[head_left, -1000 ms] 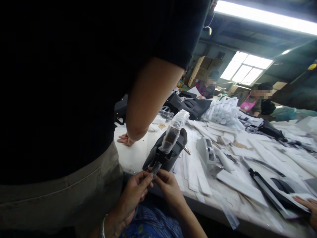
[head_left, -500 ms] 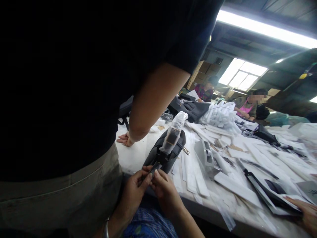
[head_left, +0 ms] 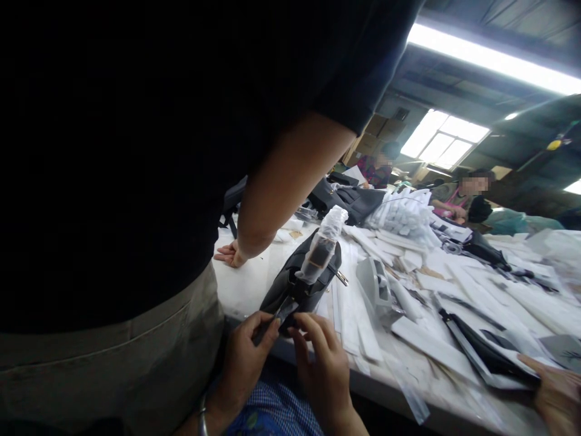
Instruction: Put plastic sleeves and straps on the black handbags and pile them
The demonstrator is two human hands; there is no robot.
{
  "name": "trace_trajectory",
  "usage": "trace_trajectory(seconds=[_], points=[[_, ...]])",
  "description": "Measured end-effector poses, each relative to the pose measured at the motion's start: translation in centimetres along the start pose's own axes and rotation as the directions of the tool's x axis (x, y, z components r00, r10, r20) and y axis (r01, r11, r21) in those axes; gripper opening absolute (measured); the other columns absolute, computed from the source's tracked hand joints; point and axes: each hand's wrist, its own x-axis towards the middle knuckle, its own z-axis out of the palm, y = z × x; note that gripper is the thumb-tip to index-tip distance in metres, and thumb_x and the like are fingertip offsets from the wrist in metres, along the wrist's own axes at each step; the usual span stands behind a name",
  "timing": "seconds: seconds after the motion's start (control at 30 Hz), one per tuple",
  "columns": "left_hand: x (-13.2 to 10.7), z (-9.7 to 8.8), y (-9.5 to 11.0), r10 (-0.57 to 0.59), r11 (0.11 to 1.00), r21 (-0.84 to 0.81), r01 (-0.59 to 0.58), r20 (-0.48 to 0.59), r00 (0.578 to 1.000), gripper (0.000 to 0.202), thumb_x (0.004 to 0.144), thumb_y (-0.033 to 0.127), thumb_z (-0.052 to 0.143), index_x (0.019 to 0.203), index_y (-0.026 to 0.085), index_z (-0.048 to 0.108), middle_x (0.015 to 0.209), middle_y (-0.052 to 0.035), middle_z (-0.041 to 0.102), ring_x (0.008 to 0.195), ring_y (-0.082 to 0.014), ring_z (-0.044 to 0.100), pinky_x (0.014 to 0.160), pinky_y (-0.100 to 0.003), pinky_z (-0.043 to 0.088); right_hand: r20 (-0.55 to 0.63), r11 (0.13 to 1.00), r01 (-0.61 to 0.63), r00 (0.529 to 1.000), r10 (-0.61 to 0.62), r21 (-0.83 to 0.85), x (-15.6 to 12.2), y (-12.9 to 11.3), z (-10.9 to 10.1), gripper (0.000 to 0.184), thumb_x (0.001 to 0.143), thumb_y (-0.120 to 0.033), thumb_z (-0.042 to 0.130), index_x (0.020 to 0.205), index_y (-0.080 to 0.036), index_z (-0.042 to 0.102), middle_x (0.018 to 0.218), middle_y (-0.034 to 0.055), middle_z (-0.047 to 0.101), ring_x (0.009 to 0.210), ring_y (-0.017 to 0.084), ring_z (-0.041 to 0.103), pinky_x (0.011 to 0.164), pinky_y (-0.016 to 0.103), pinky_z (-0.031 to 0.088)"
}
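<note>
A black bag lies on the table edge in front of me, with a clear plastic-wrapped part standing up from its top and a gold-coloured metal clasp at its right side. My left hand pinches the near end of a dark strap that has a shiny film over it. Just right of the strap, my right hand is curved with thumb and forefinger apart, its fingertips close to the bag's near end. Whether those fingertips touch the bag I cannot tell.
A co-worker in a dark shirt stands close on my left, one hand on the table. White strips and padding cover the right side. Another person's hand reaches in at lower right, by a black-and-white piece.
My right hand has let go of the strap and shifted right and slightly down, its fingers loosening. The left hand keeps its pinch. The hand at lower right has moved slightly left.
</note>
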Motion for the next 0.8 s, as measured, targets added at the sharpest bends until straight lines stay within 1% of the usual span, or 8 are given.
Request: trace_trajectory(seconds=[0.07, 0.17, 0.27, 0.37, 0.47, 0.53, 0.63, 0.8], points=[[0.0, 0.0, 0.0, 0.003, 1.000, -0.003, -0.003, 0.020, 1.000, 0.028, 0.089, 0.045, 0.058, 0.089, 0.019, 0.068, 0.085, -0.0038, 0.073, 0.081, -0.0216, 0.067, 0.073, -0.029, 0.051, 0.073, 0.960, 0.237, 0.971, -0.228, -0.150, 1.1, 0.2, -0.5, 0.040, 0.092, -0.012, 0.053, 0.128, -0.028, 0.058, 0.112, 0.0091, 0.066, 0.085, 0.019, 0.063, 0.070, 0.030, 0.054], [0.0, -0.1, -0.1, 0.009, 1.000, -0.018, -0.008, 0.037, 0.999, 0.029, 0.088, 0.046, 0.058, 0.087, 0.019, 0.068, 0.083, -0.0042, 0.073, 0.077, -0.0212, 0.067, 0.069, -0.028, 0.050, 0.223, 0.891, 0.400, 0.908, -0.354, -0.216, 3.4, 0.1, -0.8, 0.040, 0.093, -0.012, 0.052, 0.128, -0.029, 0.059, 0.121, 0.0095, 0.063, 0.087, 0.019, 0.062, 0.068, 0.029, 0.054], [0.0, -0.2, 0.0, 0.008, 1.000, -0.012, -0.007, 0.025, 1.000, 0.029, 0.088, 0.046, 0.059, 0.088, 0.018, 0.067, 0.081, -0.0041, 0.072, 0.077, -0.0213, 0.067, 0.069, -0.028, 0.050, 0.262, 0.889, 0.438, 0.881, -0.395, -0.136, 5.1, 0.3, -1.1, 0.021, 0.093, -0.015, 0.053, 0.106, -0.022, 0.069, 0.111, 0.0082, 0.068, 0.089, 0.019, 0.063, 0.071, 0.028, 0.054], [0.0, -0.3, 0.4, 0.001, 0.999, -0.053, 0.000, 0.029, 1.000, 0.027, 0.086, 0.045, 0.061, 0.090, 0.019, 0.067, 0.083, -0.0036, 0.071, 0.081, -0.0211, 0.066, 0.074, -0.027, 0.050, 0.286, 0.885, 0.465, 0.853, -0.438, -0.032, 5.4, 1.3, -1.6, 0.019, 0.095, -0.015, 0.051, 0.092, -0.021, 0.069, 0.096, 0.0051, 0.072, 0.082, 0.016, 0.062, 0.070, 0.027, 0.052], [-0.1, -0.2, 1.1, -0.093, 0.973, -0.203, 0.113, 0.105, 0.990, 0.028, 0.084, 0.046, 0.065, 0.085, 0.018, 0.067, 0.074, -0.0008, 0.067, 0.068, -0.0145, 0.060, 0.061, -0.021, 0.046, 0.246, 0.838, 0.545, 0.812, -0.529, 0.003, 4.7, 3.0, -1.9, 0.018, 0.094, -0.012, 0.053, 0.095, -0.021, 0.069, 0.095, 0.0033, 0.074, 0.079, 0.015, 0.061, 0.069, 0.027, 0.051], [-0.1, -0.2, 1.3, -0.206, 0.911, -0.325, 0.255, 0.178, 0.962, 0.032, 0.082, 0.049, 0.066, 0.081, 0.017, 0.066, 0.067, 0.0026, 0.060, 0.050, -0.0069, 0.045, 0.046, -0.017, 0.034, 0.224, 0.788, 0.616, 0.770, -0.597, -0.018, 4.2, 4.1, -1.8, 0.019, 0.093, -0.012, 0.054, 0.104, -0.019, 0.068, 0.102, 0.0039, 0.075, 0.082, 0.016, 0.063, 0.069, 0.030, 0.050], [-0.1, -0.2, 1.4, -0.328, 0.802, -0.443, 0.402, 0.236, 0.915, 0.037, 0.076, 0.051, 0.071, 0.080, 0.015, 0.063, 0.066, 0.0053, 0.054, 0.043, -0.0011, 0.027, 0.040, -0.014, 0.019, 0.256, 0.726, 0.681, 0.721, -0.643, -0.095, 3.2, 5.6, -1.3, 0.026, 0.094, -0.013, 0.054, 0.118, -0.018, 0.064, 0.114, 0.0060, 0.073, 0.088, 0.017, 0.064, 0.071, 0.032, 0.050], [0.1, 0.1, 1.0, -0.386, 0.742, -0.478, 0.470, 0.268, 0.883, 0.042, 0.070, 0.053, 0.075, 0.081, 0.015, 0.061, 0.069, 0.0053, 0.053, 0.042, 0.0004, 0.025, 0.038, -0.013, 0.014, 0.317, 0.785, 0.617, 0.756, -0.573, -0.055, 1.6, 6.2, -2.4, 0.023, 0.092, -0.016, 0.056, 0.112, -0.022, 0.066, 0.119, 0.0061, 0.071, 0.094, 0.019, 0.067, 0.079, 0.036, 0.052]])
